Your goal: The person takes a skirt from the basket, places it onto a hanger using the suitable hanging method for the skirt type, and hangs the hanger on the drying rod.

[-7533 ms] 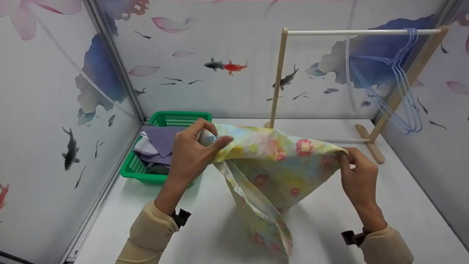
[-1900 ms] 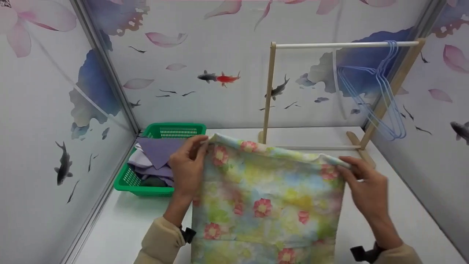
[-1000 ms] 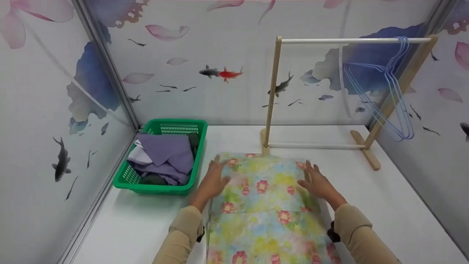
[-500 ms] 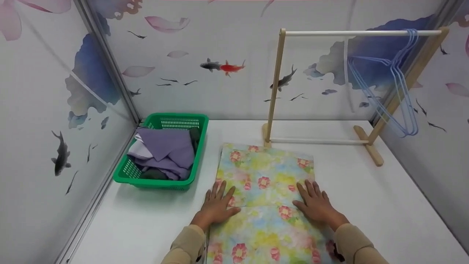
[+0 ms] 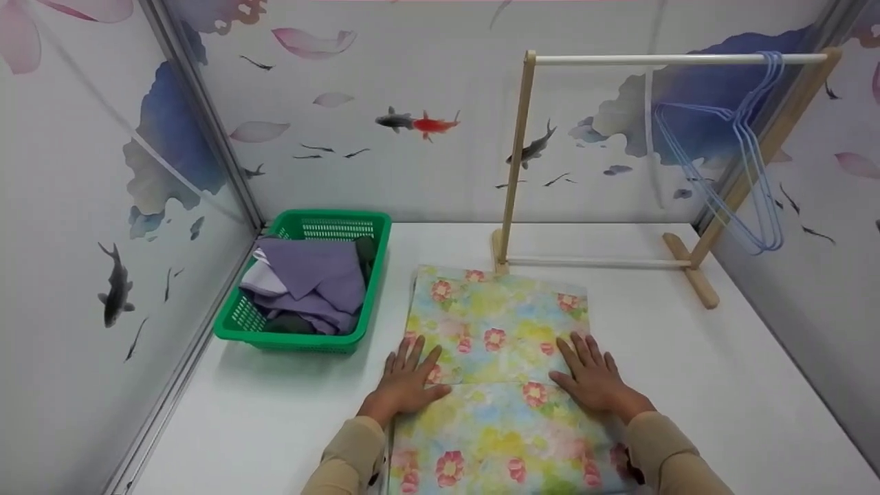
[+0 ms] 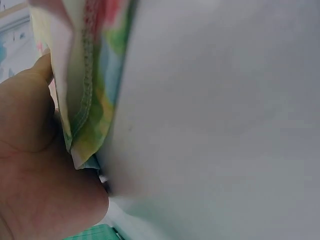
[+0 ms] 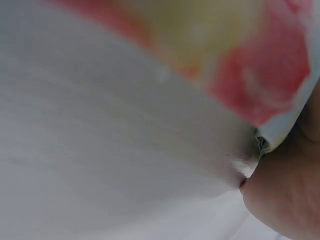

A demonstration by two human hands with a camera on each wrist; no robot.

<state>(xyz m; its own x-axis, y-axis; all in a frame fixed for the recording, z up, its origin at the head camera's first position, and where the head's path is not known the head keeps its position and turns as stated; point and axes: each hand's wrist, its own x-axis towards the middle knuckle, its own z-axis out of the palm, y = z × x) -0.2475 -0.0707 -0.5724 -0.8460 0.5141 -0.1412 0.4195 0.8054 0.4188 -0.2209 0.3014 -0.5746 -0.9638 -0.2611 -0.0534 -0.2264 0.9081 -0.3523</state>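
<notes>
A floral cloth (image 5: 495,426) in yellow, blue and pink lies flat on the white table, its near part running out of the head view. My left hand (image 5: 407,385) rests on its left edge, fingers spread and straight. On the right edge my right hand (image 5: 592,378) lies the same way, palm down. In the left wrist view, a stitched seam of the floral cloth (image 6: 92,100) shows beside the left palm (image 6: 45,185). Seen from the right wrist, the floral cloth (image 7: 260,65) edge hangs close to the heel of the right hand (image 7: 285,190).
A green basket (image 5: 227,328) with purple, white and dark cloths (image 5: 323,268) stands at the back left. At the back right is a wooden rack (image 5: 520,158) with a white rail, from which several blue hangers (image 5: 749,151) hang. Printed wall panels enclose the table (image 5: 742,385).
Earlier, both hands held the floral cloth up by its top edge. It was then laid on the table, and the hands moved down its sides. Over the last half second they have stayed still.
</notes>
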